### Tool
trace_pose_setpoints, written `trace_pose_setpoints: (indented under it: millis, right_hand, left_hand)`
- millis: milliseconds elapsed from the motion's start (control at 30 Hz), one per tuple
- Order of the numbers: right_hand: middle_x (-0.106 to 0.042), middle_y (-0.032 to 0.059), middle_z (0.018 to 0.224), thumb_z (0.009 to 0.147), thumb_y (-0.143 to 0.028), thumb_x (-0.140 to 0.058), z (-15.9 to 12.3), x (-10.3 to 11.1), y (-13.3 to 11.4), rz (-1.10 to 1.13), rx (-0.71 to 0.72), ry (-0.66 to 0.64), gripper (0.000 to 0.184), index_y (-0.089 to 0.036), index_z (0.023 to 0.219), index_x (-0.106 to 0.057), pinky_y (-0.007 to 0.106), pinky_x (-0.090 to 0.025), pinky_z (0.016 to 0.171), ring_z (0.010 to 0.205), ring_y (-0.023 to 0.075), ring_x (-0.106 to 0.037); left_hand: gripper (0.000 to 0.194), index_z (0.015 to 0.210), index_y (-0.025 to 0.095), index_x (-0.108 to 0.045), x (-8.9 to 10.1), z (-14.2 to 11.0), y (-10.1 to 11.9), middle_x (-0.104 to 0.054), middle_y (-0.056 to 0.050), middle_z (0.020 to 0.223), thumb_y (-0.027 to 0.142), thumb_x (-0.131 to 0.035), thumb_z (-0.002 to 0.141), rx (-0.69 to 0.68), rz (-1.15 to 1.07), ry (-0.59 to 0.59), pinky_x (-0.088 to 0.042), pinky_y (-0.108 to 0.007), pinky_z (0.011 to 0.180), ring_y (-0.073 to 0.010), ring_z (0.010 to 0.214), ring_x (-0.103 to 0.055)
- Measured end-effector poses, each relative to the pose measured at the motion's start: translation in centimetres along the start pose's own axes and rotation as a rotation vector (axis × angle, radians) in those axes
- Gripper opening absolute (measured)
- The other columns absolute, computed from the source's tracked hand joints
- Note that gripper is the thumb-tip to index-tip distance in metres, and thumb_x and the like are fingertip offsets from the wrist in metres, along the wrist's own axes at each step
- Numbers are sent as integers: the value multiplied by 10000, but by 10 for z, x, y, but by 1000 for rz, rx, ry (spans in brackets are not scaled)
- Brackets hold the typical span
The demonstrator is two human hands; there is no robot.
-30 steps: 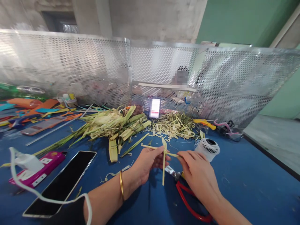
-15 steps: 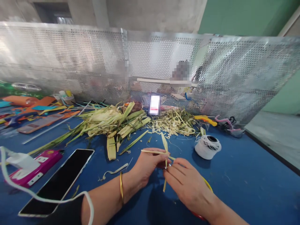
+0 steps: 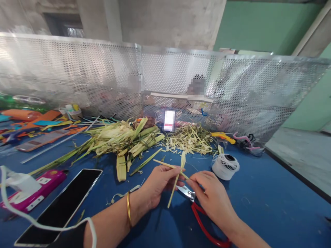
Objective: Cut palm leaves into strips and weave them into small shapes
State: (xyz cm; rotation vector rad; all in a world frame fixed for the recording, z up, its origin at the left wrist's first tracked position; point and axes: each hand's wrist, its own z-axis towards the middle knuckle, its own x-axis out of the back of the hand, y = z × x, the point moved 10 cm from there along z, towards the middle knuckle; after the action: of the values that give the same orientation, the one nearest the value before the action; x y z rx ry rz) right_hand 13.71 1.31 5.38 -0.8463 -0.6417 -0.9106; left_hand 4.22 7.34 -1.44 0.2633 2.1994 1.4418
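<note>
My left hand point(image 3: 162, 179), a gold bangle on its wrist, pinches pale plant strips point(image 3: 173, 193) where they cross. One strip slants up to the left, another hangs down, and a broader leafy end points away from me. My right hand point(image 3: 213, 193) has its thumb and forefinger closed on the right end of the slanting strip. Under the right hand is a pair of scissors point(image 3: 190, 194) with silver blades and red handles; its grip is partly hidden, and I cannot tell whether the hand touches it.
Beyond my hands lie a heap of husk-like leaves point(image 3: 116, 137) and a pile of shavings point(image 3: 191, 139). White thread point(image 3: 225, 167) stands at right. A phone point(image 3: 64, 203) and magenta power strip point(image 3: 38, 191) with a white cable are left. A perforated metal screen point(image 3: 90, 75) closes the back.
My right hand has turned and shifted slightly up and right, uncovering the scissors' blades and red handle. The hanging strip now slants down to the left. The view has tilted up a little.
</note>
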Motion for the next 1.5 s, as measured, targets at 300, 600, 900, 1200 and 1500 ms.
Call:
trace_pose_setpoints:
  millis: [300, 600, 900, 1200, 1500]
  right_hand:
    - [-586, -12, 596, 891, -265, -462, -1, -12, 4, 131, -74, -98, 284, -205, 622, -530, 340, -423, 792, 598, 138, -517]
    - [-570, -23, 633, 690, -482, -668, -9, -34, 52, 965, -649, -50, 332, -160, 758, -623, 251, -412, 560, 544, 106, -487]
    - [-558, -32, 523, 628, -442, -736, -21, -47, 58, 1083, -766, 25, 322, -154, 610, -593, 239, -388, 506, 476, 91, -472]
    - [-555, -44, 586, 636, -535, -705, -18, -33, 74, 1035, -805, 97, 413, -161, 807, -662, 240, -409, 537, 510, 94, -496]
    - [-557, -29, 553, 692, -423, -668, -17, -2, 94, 786, -718, 330, 259, -167, 696, -627, 263, -430, 542, 505, 121, -522]
  left_hand:
    - [162, 802, 97, -670, 3, 6, -10, -662, -45, 674, 176, -721, 670, 34, -124, 54, -379, -160, 426, -73, 507, -552]
    - [323, 801, 106, -690, -14, 1, -17, -681, -68, 760, 409, -693, 691, 63, 12, -102, -376, -171, 429, -91, 556, -578]
    - [201, 727, 123, -684, -14, 1, -18, -645, -21, 652, 277, -716, 602, 35, 166, -84, -359, -193, 465, -87, 533, -545]
    - [257, 772, 124, -669, -10, 0, -8, -632, -17, 664, 369, -659, 696, -17, 296, -52, -351, -179, 430, -89, 532, -556]
    - [213, 760, 122, -681, -8, 4, -8, -593, -3, 586, 315, -651, 677, -34, 452, -60, -281, -165, 388, -78, 485, -527]
